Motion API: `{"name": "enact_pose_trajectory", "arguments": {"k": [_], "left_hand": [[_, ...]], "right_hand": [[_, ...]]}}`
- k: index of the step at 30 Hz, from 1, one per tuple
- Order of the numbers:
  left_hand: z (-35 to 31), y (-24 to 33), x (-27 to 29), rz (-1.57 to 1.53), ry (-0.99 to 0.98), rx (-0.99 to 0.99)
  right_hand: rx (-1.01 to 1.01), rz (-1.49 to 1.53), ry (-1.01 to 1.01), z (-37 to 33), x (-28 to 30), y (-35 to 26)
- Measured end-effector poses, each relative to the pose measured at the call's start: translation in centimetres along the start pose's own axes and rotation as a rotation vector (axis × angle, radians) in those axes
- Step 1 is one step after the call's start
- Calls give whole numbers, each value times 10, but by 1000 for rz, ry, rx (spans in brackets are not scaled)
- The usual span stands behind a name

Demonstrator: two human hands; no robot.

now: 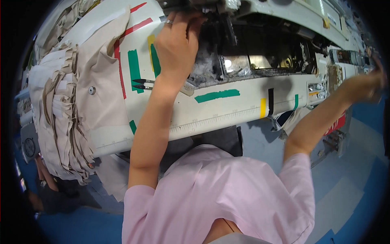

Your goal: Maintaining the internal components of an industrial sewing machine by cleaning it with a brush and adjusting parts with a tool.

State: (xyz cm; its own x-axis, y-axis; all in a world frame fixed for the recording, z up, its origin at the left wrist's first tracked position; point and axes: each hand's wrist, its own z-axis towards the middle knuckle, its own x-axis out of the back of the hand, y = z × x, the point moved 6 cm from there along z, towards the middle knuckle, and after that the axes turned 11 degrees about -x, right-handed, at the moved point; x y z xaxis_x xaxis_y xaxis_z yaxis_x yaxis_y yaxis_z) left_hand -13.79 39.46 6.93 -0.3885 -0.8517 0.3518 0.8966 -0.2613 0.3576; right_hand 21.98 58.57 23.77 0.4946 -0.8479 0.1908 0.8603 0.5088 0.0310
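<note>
My left hand [176, 46], with a ring on one finger, reaches to the needle area of a sewing machine [284, 18]. Its fingers are bent and drawn together; whatever lies between the fingertips is hidden. Far out to the right, my right hand [367, 85] is raised beside the machine's end and smeared by motion, so its fingers do not read. Below my left wrist, a pair of dark-tipped thread snips [144, 84] lies on the white machine bed [191, 118]. An opening in the bed shows dark, oily parts [268, 61].
Beige fabric pieces [99, 81] cover the bed's left end, with a thick layered bundle [61, 110] hanging over the edge. A small round metal piece [92, 90] rests on the cloth. Green tape strips [217, 95] and a printed ruler mark the bed. Another person's arm [46, 175] shows at lower left.
</note>
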Motion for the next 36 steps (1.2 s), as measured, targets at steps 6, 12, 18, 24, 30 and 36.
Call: {"name": "enact_pose_trajectory", "arguments": {"k": [6, 12, 18, 24, 30, 36], "left_hand": [[10, 14, 10, 23, -121, 171], [-2, 15, 26, 118, -134, 137], [-11, 31, 21, 172, -364, 214], [-7, 44, 31, 142, -411, 164], [-7, 45, 35, 131, -390, 162], [-6, 53, 42, 127, -392, 167]], "right_hand": [[-528, 840, -455, -150, 76, -210], [-272, 793, -402, -135, 60, -268], [-338, 819, -289, -133, 36, -269], [-514, 867, -372, -135, 26, -270], [-558, 852, -441, -127, 25, -272], [-603, 880, -518, -106, 28, -280]]}}
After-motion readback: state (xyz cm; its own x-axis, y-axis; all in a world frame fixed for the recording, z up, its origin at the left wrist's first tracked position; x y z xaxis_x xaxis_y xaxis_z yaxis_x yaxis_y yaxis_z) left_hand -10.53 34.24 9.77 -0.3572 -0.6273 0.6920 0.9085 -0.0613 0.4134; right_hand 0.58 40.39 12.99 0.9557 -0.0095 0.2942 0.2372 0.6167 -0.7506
